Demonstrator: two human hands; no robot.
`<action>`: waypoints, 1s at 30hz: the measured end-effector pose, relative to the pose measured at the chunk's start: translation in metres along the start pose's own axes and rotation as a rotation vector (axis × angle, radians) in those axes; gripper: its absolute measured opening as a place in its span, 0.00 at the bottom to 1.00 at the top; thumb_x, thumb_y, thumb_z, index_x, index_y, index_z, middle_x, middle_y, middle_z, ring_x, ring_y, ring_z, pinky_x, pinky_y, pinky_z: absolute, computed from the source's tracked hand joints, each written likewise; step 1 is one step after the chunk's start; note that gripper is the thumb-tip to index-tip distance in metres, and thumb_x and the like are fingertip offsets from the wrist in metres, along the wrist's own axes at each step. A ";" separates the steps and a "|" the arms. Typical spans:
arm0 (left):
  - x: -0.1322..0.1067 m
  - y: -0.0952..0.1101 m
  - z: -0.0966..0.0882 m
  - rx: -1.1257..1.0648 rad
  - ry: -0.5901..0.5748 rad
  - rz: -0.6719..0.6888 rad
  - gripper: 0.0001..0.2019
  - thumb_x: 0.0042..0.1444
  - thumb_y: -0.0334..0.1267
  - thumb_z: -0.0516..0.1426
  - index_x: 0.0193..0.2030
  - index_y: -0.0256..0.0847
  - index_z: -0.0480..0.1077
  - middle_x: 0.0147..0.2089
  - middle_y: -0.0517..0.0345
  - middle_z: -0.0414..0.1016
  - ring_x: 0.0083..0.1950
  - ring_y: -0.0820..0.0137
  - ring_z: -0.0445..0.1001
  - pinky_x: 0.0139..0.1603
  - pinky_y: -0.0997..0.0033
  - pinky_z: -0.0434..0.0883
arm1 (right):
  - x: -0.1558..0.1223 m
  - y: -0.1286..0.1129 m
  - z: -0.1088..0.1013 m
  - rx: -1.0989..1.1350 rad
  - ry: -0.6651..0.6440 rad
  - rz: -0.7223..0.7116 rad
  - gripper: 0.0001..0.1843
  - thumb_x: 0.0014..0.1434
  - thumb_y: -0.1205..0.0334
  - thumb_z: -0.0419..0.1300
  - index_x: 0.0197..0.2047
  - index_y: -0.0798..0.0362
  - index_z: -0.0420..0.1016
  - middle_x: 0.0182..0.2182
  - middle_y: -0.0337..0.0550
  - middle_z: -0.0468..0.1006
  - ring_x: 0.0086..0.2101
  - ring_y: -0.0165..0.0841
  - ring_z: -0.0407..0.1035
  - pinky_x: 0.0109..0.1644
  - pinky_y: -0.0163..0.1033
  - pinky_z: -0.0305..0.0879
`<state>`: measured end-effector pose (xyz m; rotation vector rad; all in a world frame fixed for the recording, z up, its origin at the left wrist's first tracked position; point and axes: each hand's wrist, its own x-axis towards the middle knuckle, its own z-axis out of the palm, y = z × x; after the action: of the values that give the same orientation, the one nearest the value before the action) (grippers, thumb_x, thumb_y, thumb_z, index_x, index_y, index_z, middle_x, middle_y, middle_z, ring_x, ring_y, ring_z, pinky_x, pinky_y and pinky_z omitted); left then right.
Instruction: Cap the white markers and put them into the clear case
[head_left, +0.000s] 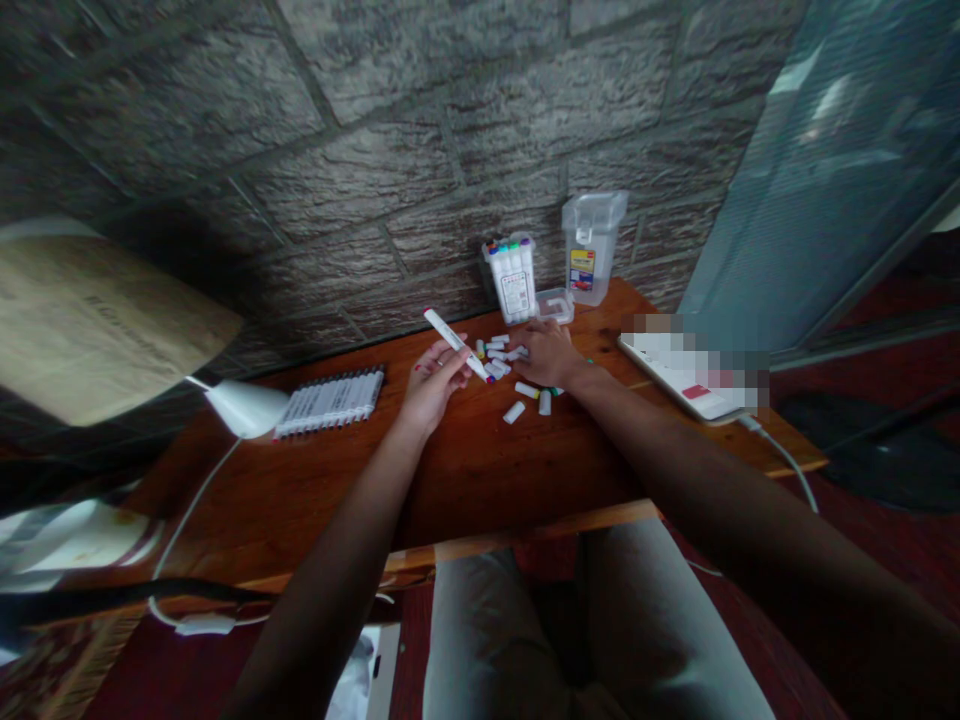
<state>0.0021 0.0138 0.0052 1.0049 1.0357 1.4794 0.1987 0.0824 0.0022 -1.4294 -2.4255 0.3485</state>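
A white marker (450,338) with pinkish-red and dark ends is held slantwise in my left hand (433,380), above the wooden table. Its lower end hangs close to a loose heap of white marker caps (514,411), some with coloured ends. Over the right side of this heap is my right hand (551,355), its fingers bent down among the caps. Whatever those fingers pinch is hidden from me. A row of white markers (330,400) lies side by side on the left of the table.
Behind the heap stands a clear case of markers (514,285), with a clear lid (555,305) beside it. A taller transparent container (592,250) is against the stone wall. On the right lies a tablet-like device (675,375) with a cable; a lamp (244,408) stands left.
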 end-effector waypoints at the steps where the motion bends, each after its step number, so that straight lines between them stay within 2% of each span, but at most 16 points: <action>1: 0.000 0.000 0.000 -0.004 0.004 0.001 0.23 0.41 0.41 0.76 0.44 0.40 0.79 0.32 0.61 0.79 0.28 0.79 0.72 0.26 0.80 0.65 | 0.000 0.000 0.000 -0.003 -0.007 0.012 0.20 0.63 0.59 0.62 0.58 0.50 0.80 0.60 0.56 0.72 0.62 0.57 0.61 0.65 0.62 0.58; 6: 0.001 0.000 0.000 -0.009 0.024 -0.001 0.23 0.40 0.41 0.76 0.44 0.40 0.79 0.33 0.60 0.80 0.29 0.78 0.72 0.26 0.80 0.66 | -0.002 -0.003 0.000 -0.020 -0.019 0.032 0.17 0.64 0.60 0.60 0.54 0.52 0.81 0.57 0.59 0.74 0.61 0.58 0.62 0.63 0.62 0.60; 11: 0.002 -0.002 -0.001 -0.003 0.030 0.009 0.22 0.40 0.41 0.76 0.43 0.40 0.79 0.32 0.61 0.79 0.29 0.78 0.72 0.26 0.80 0.66 | 0.001 0.000 0.002 0.025 0.068 -0.025 0.11 0.64 0.62 0.61 0.47 0.55 0.82 0.52 0.58 0.79 0.57 0.55 0.67 0.61 0.61 0.62; 14: 0.003 -0.003 -0.001 -0.008 0.041 0.026 0.22 0.41 0.41 0.76 0.43 0.40 0.79 0.33 0.61 0.79 0.29 0.78 0.72 0.26 0.80 0.65 | 0.006 0.003 0.005 0.197 0.179 -0.087 0.09 0.64 0.65 0.62 0.45 0.56 0.81 0.45 0.54 0.83 0.49 0.46 0.74 0.57 0.53 0.67; 17: 0.004 -0.004 -0.003 -0.016 0.071 0.044 0.22 0.40 0.41 0.76 0.43 0.41 0.79 0.32 0.61 0.78 0.28 0.78 0.72 0.26 0.80 0.64 | 0.008 0.002 0.011 0.509 0.231 -0.164 0.13 0.63 0.64 0.63 0.51 0.57 0.79 0.43 0.49 0.83 0.41 0.37 0.76 0.51 0.44 0.72; 20: 0.006 -0.003 -0.006 -0.016 0.117 0.049 0.21 0.41 0.41 0.75 0.42 0.41 0.77 0.32 0.63 0.78 0.28 0.78 0.72 0.26 0.79 0.64 | 0.006 -0.003 0.017 0.752 0.104 -0.300 0.17 0.62 0.61 0.65 0.53 0.56 0.78 0.42 0.45 0.83 0.39 0.34 0.76 0.48 0.42 0.73; 23: 0.008 -0.001 -0.008 -0.026 0.150 0.048 0.20 0.40 0.42 0.74 0.40 0.41 0.76 0.34 0.62 0.80 0.29 0.77 0.74 0.27 0.79 0.65 | 0.002 -0.009 0.018 0.878 -0.088 -0.438 0.12 0.61 0.61 0.64 0.47 0.53 0.80 0.43 0.42 0.83 0.43 0.34 0.76 0.53 0.42 0.72; 25: 0.008 -0.001 -0.008 -0.035 0.165 0.048 0.20 0.40 0.41 0.74 0.39 0.41 0.76 0.34 0.61 0.81 0.30 0.76 0.75 0.27 0.79 0.65 | -0.001 -0.012 0.016 0.933 -0.177 -0.435 0.11 0.59 0.63 0.65 0.46 0.52 0.79 0.41 0.40 0.82 0.42 0.32 0.76 0.54 0.42 0.71; 30: 0.009 -0.001 -0.008 -0.037 0.180 0.057 0.20 0.40 0.41 0.73 0.41 0.41 0.76 0.35 0.60 0.82 0.29 0.76 0.74 0.27 0.78 0.64 | -0.003 -0.011 0.016 1.033 -0.294 -0.361 0.13 0.54 0.67 0.68 0.43 0.51 0.74 0.31 0.32 0.76 0.33 0.28 0.71 0.44 0.37 0.70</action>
<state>-0.0062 0.0219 0.0028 0.8938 1.1101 1.6537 0.1852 0.0734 -0.0086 -0.4960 -2.0435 1.5036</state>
